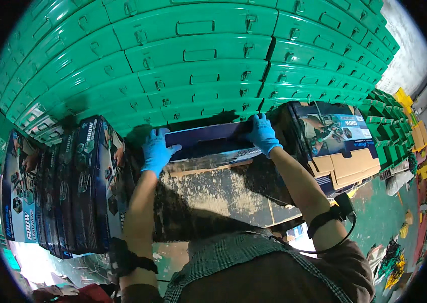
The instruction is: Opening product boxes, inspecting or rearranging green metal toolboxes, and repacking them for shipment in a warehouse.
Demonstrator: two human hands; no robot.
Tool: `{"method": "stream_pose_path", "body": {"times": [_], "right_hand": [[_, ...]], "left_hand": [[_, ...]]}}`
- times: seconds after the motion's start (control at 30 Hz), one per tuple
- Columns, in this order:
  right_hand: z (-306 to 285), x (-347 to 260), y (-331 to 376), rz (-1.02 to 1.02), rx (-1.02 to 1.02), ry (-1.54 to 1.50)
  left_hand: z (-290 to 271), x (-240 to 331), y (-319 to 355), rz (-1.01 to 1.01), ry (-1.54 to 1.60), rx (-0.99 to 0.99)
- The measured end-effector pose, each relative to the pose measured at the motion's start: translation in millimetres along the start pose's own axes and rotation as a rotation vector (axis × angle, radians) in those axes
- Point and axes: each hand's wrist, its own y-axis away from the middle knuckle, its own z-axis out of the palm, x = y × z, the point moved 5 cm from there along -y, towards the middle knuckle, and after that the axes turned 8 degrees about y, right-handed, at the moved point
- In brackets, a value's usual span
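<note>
At the frame's centre, a dark-blue box (pixel 208 134) lies on the counter (pixel 213 199). The left hand (pixel 157 151) pinches its left end, the right hand (pixel 264 135) clasps its right. Best hold the 2 ends level, pressing evenly, lest the card buckle.

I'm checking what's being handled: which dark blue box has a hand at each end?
The middle box, between the left hand and right hand. The upright boxes stand left of both hands; the right-side boxes sit right of both.
</note>
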Motion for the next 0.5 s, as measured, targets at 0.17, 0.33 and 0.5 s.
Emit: {"method": "stream_pose_path", "body": {"times": [0.17,0.33,0.5], "right_hand": [[-26,35,-10,-0.052,-0.415,-0.52],[-152,52,-16,-0.208,0.002,-1.439],[-293,108,-57,-0.118,0.556,-0.889]], "left_hand": [[8,26,40,0.706,-0.307,0.112],[-17,16,91,0.399,0.404,0.371],[8,73,134,0.227,0.56,0.062]]}}
